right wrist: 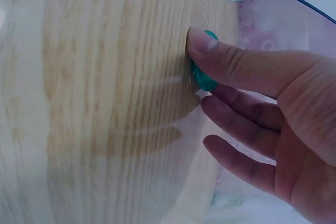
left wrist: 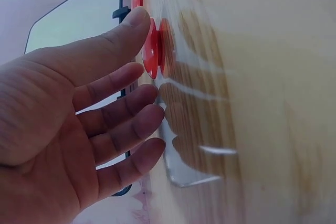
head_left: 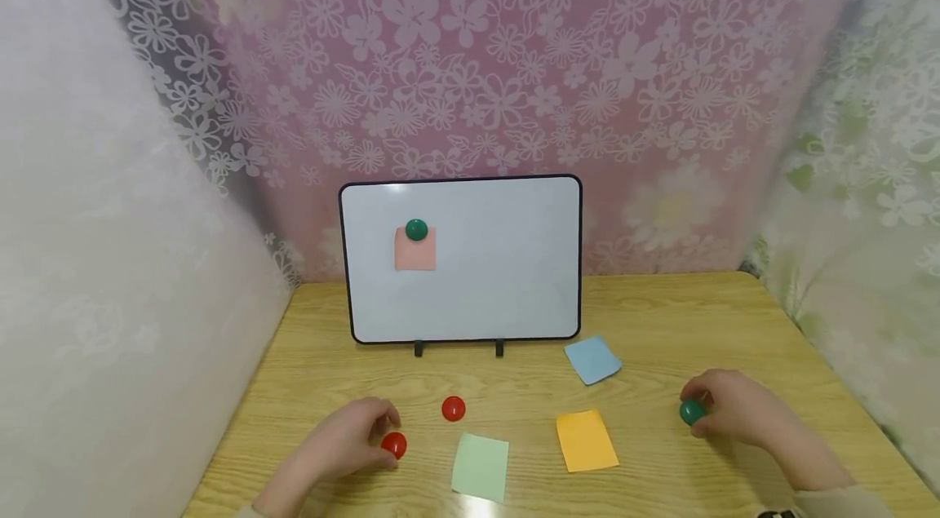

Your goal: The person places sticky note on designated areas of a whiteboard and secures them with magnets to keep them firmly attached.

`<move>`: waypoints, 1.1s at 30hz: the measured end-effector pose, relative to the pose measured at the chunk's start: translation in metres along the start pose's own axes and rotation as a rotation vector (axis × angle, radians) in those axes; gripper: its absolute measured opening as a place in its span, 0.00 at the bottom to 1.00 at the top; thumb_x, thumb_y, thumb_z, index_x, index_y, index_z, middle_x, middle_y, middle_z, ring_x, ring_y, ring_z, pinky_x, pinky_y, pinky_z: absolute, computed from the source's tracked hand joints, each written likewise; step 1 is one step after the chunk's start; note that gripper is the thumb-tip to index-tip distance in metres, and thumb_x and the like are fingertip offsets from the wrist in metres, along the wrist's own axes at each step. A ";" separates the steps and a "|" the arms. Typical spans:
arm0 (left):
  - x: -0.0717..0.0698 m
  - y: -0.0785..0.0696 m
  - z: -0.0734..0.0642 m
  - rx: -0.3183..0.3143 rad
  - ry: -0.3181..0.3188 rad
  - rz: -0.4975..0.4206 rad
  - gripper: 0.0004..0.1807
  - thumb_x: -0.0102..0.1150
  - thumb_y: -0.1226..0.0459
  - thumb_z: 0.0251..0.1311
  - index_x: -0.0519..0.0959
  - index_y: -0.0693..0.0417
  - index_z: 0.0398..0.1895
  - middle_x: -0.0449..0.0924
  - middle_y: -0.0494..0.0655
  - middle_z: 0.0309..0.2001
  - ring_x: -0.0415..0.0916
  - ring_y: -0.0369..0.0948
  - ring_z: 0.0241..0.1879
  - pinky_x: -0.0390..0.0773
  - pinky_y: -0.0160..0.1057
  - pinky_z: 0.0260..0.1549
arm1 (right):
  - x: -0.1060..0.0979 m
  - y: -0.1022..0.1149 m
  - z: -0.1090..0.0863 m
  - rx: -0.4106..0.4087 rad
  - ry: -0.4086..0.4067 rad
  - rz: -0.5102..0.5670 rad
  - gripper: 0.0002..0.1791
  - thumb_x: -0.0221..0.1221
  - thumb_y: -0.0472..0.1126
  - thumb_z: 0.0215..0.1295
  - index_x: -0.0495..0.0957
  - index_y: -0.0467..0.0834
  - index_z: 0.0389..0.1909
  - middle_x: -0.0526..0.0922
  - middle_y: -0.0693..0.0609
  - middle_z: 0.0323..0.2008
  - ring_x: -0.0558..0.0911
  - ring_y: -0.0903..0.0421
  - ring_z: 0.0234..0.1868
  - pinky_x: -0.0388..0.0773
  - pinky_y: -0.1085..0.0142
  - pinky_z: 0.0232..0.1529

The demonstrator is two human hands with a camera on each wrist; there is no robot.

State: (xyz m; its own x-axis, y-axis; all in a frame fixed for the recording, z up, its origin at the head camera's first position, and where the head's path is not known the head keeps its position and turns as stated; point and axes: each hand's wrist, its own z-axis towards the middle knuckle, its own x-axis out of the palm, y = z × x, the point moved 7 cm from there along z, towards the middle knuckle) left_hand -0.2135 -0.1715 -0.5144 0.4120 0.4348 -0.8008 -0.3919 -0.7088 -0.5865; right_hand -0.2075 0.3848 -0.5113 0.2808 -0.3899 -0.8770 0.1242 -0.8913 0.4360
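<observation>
My left hand (head_left: pixel 354 438) is beside a red round magnet (head_left: pixel 394 444) on the table, thumb and loosely bent fingers at either side of it. In the left wrist view the thumb overlaps the red magnet (left wrist: pixel 151 51), and a gap shows between it and the fingers. At the right, my right hand (head_left: pixel 738 408) pinches a green round magnet (head_left: pixel 692 412) low at the tabletop. The right wrist view shows the thumb across this green magnet (right wrist: pixel 206 80), the other fingers spread below. Another red magnet (head_left: pixel 454 409) lies right of my left hand.
A whiteboard (head_left: pixel 485 289) stands at the back on small black feet, a pink note (head_left: pixel 414 255) on it under a green magnet (head_left: pixel 416 230). Green (head_left: pixel 481 467), orange (head_left: pixel 587 441) and blue (head_left: pixel 593 360) notes lie on the wooden table (head_left: pixel 661 314). Patterned walls enclose it.
</observation>
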 end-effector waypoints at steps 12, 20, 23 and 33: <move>0.000 -0.001 -0.003 -0.012 -0.012 0.026 0.23 0.87 0.54 0.49 0.84 0.47 0.45 0.80 0.33 0.38 0.75 0.35 0.39 0.80 0.41 0.42 | 0.004 -0.001 0.001 -0.039 0.000 -0.010 0.26 0.84 0.44 0.50 0.87 0.39 0.49 0.88 0.55 0.42 0.86 0.54 0.41 0.85 0.52 0.44; 0.005 -0.016 0.004 0.035 -0.051 0.075 0.21 0.83 0.50 0.55 0.84 0.47 0.45 0.77 0.33 0.36 0.71 0.32 0.34 0.77 0.37 0.36 | -0.001 0.001 0.000 -0.048 0.011 0.006 0.26 0.83 0.43 0.51 0.86 0.38 0.50 0.87 0.53 0.42 0.85 0.52 0.41 0.84 0.50 0.44; 0.007 -0.022 0.008 0.027 -0.061 0.083 0.17 0.80 0.50 0.60 0.85 0.46 0.43 0.76 0.32 0.35 0.71 0.31 0.34 0.78 0.37 0.36 | -0.001 -0.001 0.001 -0.027 0.031 0.023 0.27 0.83 0.45 0.51 0.86 0.39 0.50 0.87 0.54 0.43 0.85 0.53 0.42 0.84 0.51 0.44; 0.025 -0.053 0.032 0.066 -0.076 0.121 0.11 0.76 0.51 0.65 0.86 0.46 0.37 0.75 0.31 0.31 0.69 0.30 0.31 0.76 0.34 0.34 | 0.001 -0.003 0.004 -0.062 0.066 0.024 0.25 0.83 0.45 0.52 0.86 0.41 0.50 0.86 0.56 0.43 0.84 0.54 0.41 0.83 0.58 0.41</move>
State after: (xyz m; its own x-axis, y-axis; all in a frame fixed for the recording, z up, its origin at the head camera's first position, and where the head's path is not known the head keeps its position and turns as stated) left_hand -0.2083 -0.1055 -0.5067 0.2963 0.3910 -0.8714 -0.4892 -0.7214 -0.4901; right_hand -0.2110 0.3862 -0.5139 0.3462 -0.3935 -0.8516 0.1745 -0.8649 0.4706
